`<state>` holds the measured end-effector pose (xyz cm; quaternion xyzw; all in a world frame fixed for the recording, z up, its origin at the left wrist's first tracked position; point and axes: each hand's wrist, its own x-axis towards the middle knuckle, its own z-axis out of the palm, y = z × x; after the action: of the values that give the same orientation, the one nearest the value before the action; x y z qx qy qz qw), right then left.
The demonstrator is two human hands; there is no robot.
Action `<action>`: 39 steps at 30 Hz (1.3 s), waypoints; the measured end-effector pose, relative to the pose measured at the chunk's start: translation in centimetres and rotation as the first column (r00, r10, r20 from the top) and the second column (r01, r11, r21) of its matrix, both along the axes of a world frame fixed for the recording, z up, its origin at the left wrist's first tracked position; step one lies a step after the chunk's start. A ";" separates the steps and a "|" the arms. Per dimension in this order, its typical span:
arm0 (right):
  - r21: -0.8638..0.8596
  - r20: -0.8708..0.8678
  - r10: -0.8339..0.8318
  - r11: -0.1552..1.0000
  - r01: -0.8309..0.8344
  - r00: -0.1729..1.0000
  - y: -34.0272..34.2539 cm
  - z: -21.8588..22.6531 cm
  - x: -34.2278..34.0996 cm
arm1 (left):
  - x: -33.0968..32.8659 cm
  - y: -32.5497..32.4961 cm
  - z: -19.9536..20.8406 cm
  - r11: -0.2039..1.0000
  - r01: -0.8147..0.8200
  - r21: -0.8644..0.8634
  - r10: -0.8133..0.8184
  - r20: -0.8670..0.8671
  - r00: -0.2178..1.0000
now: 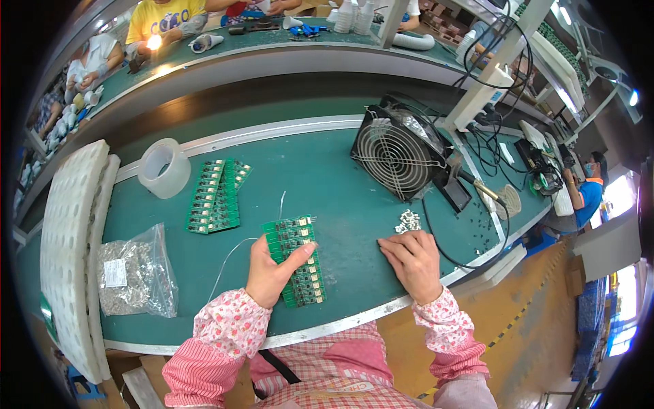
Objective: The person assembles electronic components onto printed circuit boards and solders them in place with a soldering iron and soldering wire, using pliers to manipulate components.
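Observation:
My left hand (278, 270) grips a green circuit board panel (300, 235), thumb across its face and fingers along its left edge. A row of small pale components runs down the panel, which seems to lie over another one. On the mat to the right, my right hand (414, 264) has its fingers bent and drawn together, tips down at the surface. Whatever they pinch, if anything, is hidden. Just beyond its knuckles is a small heap of white parts (409, 221). Further left lies a stack of similar circuit boards (214, 198), slightly fanned.
A clear tape roll (165, 168), a zip bag of small parts (138, 273) and upright white foam trays (71, 252) line the left. At the back right stands a black fan (395, 155), with a soldering iron (480, 184) and cables beside it. Other people work across the far bench.

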<state>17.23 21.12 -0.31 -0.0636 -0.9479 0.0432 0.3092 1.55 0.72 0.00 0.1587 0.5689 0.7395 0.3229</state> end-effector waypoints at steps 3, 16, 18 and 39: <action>-0.067 -0.014 0.015 0.998 -0.016 1.000 0.3 0.2 -0.3 | -0.2 0.0 0.3 0.999 0.022 0.028 -0.023 0.042 0.999; -0.954 -0.218 0.098 -0.230 -0.191 0.971 -7.5 1.5 -6.9 | 0.1 0.1 0.0 0.998 -0.005 0.062 0.010 -0.092 0.996; -0.955 -0.213 0.090 -0.228 -0.188 0.973 -7.8 1.1 -7.3 | 0.2 0.2 -0.2 0.999 -0.026 0.030 0.032 -0.236 0.971; -0.946 -0.287 0.015 -0.161 -0.281 0.958 -9.0 -0.4 -6.9 | 0.7 0.2 0.1 0.999 -0.034 -0.028 0.019 -0.406 0.914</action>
<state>10.38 12.15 -0.71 -0.1607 -0.5556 0.7829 0.2291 2.29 0.91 0.12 0.2951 0.6382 0.6850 0.1908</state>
